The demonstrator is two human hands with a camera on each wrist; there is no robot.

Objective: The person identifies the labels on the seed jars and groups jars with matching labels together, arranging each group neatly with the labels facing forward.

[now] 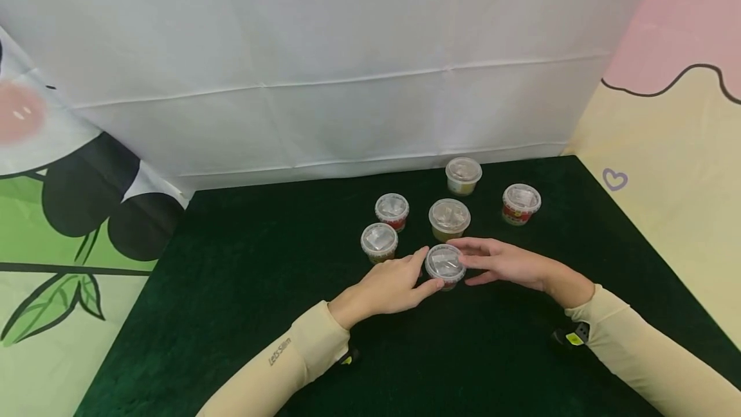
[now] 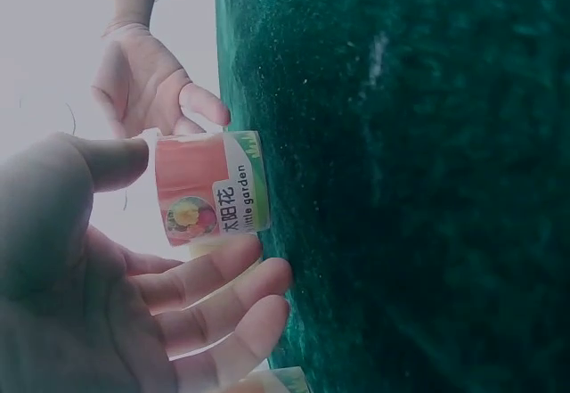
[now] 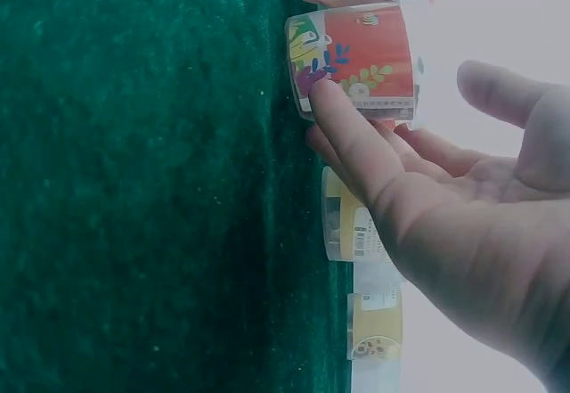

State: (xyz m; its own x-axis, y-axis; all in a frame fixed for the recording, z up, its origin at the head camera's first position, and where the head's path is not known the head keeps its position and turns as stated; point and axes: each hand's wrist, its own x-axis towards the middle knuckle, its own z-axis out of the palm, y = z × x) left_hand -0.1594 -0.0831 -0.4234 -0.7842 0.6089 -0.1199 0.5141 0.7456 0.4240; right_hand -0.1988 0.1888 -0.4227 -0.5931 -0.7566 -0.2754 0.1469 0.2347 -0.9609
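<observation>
- Left hand (image 1: 390,285): open and loose, thumb and forefinger spread; both reach the left side of the red-labelled cup (image 1: 444,264), the thumb tip close by the rim; how firmly they press, I cannot tell.
- Right hand (image 1: 509,264): open too, fingers mostly straight; a fingertip touches the label (image 3: 367,59) in the right wrist view, while the thumb stands apart from the cup there.
- The cup sits between the two hands – upright on the dark green table (image 1: 260,262), just in front of a yellowish cup (image 1: 449,219); four more lidded cups stand behind and to the sides.
- Hard to make out: glare blurs what lies under the clear lid (image 1: 446,260); in the left wrist view the cup hides part of the right hand – and a second cup (image 2: 289,379) is cut off at the bottom edge; both sleeves (image 1: 654,346) run out of the head view.
</observation>
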